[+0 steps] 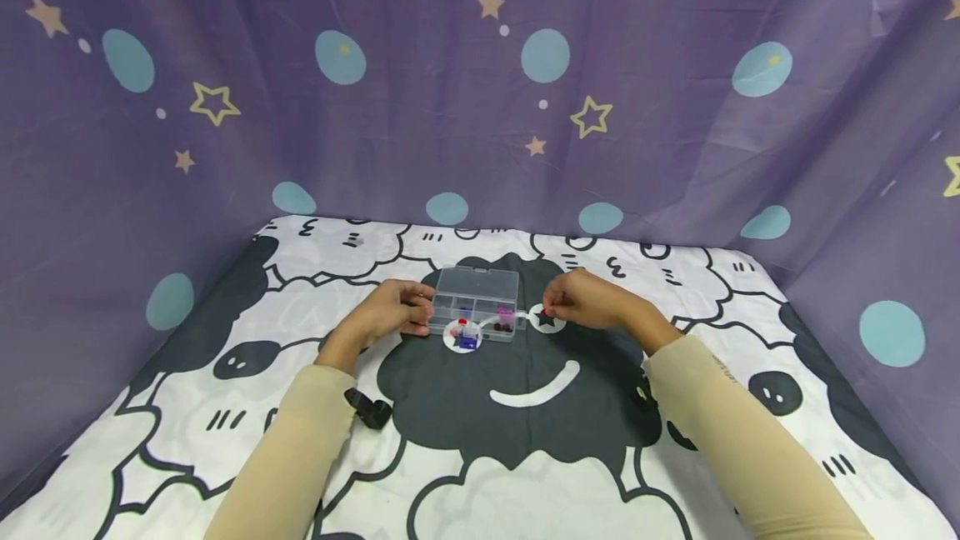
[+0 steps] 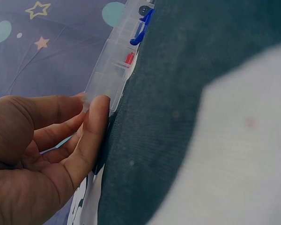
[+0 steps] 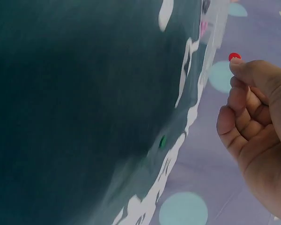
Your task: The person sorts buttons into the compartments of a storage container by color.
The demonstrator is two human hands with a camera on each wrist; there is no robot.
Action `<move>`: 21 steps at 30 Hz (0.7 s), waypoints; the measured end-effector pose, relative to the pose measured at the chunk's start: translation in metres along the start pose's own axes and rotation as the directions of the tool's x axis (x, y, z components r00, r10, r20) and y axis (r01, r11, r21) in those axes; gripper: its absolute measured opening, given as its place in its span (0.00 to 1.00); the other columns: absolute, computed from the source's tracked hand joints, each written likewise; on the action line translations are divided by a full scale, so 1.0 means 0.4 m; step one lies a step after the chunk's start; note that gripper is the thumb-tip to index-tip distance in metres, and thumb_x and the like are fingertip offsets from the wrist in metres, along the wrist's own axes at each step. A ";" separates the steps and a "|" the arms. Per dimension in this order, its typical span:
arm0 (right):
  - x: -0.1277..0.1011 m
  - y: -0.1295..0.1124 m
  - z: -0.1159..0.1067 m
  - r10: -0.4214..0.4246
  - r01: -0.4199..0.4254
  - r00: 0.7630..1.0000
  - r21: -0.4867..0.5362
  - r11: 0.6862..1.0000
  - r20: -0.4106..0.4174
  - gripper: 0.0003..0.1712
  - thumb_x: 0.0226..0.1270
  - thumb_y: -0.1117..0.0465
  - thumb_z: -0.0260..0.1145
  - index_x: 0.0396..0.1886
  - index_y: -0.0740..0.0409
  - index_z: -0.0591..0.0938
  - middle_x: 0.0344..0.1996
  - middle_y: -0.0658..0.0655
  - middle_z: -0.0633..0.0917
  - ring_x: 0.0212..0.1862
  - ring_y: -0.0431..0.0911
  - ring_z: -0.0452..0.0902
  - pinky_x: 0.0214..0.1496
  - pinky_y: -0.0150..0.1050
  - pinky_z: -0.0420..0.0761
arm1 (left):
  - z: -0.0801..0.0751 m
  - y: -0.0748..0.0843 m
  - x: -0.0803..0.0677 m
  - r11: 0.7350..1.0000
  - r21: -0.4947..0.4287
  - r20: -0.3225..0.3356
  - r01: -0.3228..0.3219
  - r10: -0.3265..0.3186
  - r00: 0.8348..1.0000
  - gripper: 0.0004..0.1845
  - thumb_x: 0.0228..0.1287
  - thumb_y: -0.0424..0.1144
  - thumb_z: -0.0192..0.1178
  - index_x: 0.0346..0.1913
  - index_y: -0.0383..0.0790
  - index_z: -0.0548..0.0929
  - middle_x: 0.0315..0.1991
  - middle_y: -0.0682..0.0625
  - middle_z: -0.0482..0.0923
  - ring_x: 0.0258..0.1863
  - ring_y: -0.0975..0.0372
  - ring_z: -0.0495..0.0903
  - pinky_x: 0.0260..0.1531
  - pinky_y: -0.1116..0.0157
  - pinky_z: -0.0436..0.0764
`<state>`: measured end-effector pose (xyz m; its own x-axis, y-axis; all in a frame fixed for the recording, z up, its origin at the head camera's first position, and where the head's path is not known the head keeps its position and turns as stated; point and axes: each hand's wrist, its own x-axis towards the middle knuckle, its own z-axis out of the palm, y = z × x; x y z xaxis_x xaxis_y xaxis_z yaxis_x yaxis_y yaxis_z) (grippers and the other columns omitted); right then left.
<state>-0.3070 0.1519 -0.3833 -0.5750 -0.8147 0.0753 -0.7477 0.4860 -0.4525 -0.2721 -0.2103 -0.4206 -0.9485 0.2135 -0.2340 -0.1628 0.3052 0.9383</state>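
Note:
A clear plastic compartment box [image 1: 476, 307] stands on the printed cloth with its lid [image 1: 477, 282] raised at the back. My left hand [image 1: 393, 307] grips the box's left end; in the left wrist view the fingertips are at its corner. Out to the right of the box, my right hand [image 1: 585, 298] pinches a small red button [image 3: 234, 56] between thumb and finger. Pink pieces [image 1: 506, 315] and dark pieces lie in the box's right part. At the front left of the box, a blue piece [image 1: 468, 342] and a small red piece [image 2: 129, 58] show.
The cloth [image 1: 540, 490] has black-and-white sheep figures. A green button [image 3: 162, 142] lies on its dark part toward the right. Beside the left sleeve is a black object [image 1: 369, 409]. A purple curtain [image 1: 450, 140] hangs behind and along the sides.

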 end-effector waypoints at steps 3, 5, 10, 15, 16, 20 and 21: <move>0.022 -0.020 0.008 -0.008 0.008 1.000 0.008 1.000 -0.001 0.05 0.73 0.68 0.65 0.37 0.62 0.87 0.26 0.48 0.83 0.24 0.35 0.70 0.27 0.32 0.77 | 0.001 0.001 0.001 1.000 0.002 0.003 0.000 0.000 1.000 0.23 0.72 0.24 0.59 0.68 0.32 0.74 0.50 0.37 0.77 0.40 0.54 0.86 0.42 0.58 0.92; 0.039 -0.031 0.013 -0.024 0.024 1.000 0.008 1.000 -0.008 0.06 0.73 0.68 0.65 0.38 0.62 0.87 0.26 0.48 0.83 0.24 0.35 0.70 0.27 0.32 0.77 | 0.001 0.000 0.001 1.000 -0.004 0.000 0.002 -0.002 1.000 0.23 0.72 0.24 0.60 0.68 0.32 0.75 0.50 0.37 0.77 0.40 0.54 0.86 0.42 0.58 0.92; 0.079 -0.053 0.025 -0.062 0.062 0.998 -0.002 0.998 -0.022 0.06 0.73 0.68 0.65 0.38 0.61 0.87 0.25 0.46 0.82 0.24 0.35 0.70 0.26 0.32 0.76 | 0.001 0.001 0.001 1.000 -0.003 0.005 -0.004 0.004 1.000 0.23 0.72 0.24 0.59 0.68 0.31 0.74 0.49 0.37 0.77 0.40 0.54 0.86 0.42 0.58 0.92; 0.111 -0.065 0.037 -0.074 0.074 0.997 -0.006 0.997 -0.021 0.06 0.73 0.68 0.65 0.37 0.62 0.87 0.23 0.46 0.80 0.23 0.35 0.69 0.26 0.31 0.73 | 0.002 0.000 0.001 1.000 -0.003 0.006 -0.002 0.002 1.000 0.23 0.72 0.24 0.59 0.68 0.31 0.74 0.49 0.37 0.77 0.40 0.54 0.86 0.42 0.58 0.92; 0.117 -0.067 0.040 -0.077 0.077 0.997 -0.005 0.997 -0.022 0.06 0.73 0.68 0.65 0.36 0.63 0.87 0.23 0.46 0.80 0.23 0.35 0.68 0.26 0.31 0.72 | 0.002 0.000 0.001 1.000 -0.002 0.008 -0.002 0.002 1.000 0.23 0.72 0.24 0.59 0.69 0.31 0.74 0.49 0.37 0.77 0.41 0.54 0.86 0.42 0.58 0.92; 0.137 -0.076 0.051 -0.093 0.093 0.996 -0.001 0.996 -0.017 0.06 0.73 0.69 0.65 0.37 0.64 0.88 0.23 0.47 0.82 0.22 0.35 0.68 0.26 0.30 0.73 | 0.001 -0.001 0.001 1.000 -0.001 0.009 0.001 -0.001 1.000 0.24 0.72 0.24 0.59 0.69 0.31 0.74 0.50 0.37 0.77 0.42 0.54 0.86 0.43 0.59 0.92; 0.142 -0.079 0.054 -0.095 0.095 0.995 0.000 0.995 -0.016 0.06 0.73 0.69 0.65 0.37 0.64 0.88 0.23 0.47 0.82 0.22 0.35 0.68 0.25 0.30 0.73 | 0.001 -0.002 0.000 1.000 0.000 0.010 0.000 0.000 1.000 0.24 0.73 0.24 0.59 0.69 0.31 0.74 0.50 0.37 0.77 0.42 0.54 0.86 0.43 0.59 0.92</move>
<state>-0.3090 0.0834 -0.3840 -0.5066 -0.8519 0.1324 -0.7989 0.4062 -0.4435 -0.2719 -0.2101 -0.4213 -0.9458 0.2223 -0.2368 -0.1632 0.3050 0.9383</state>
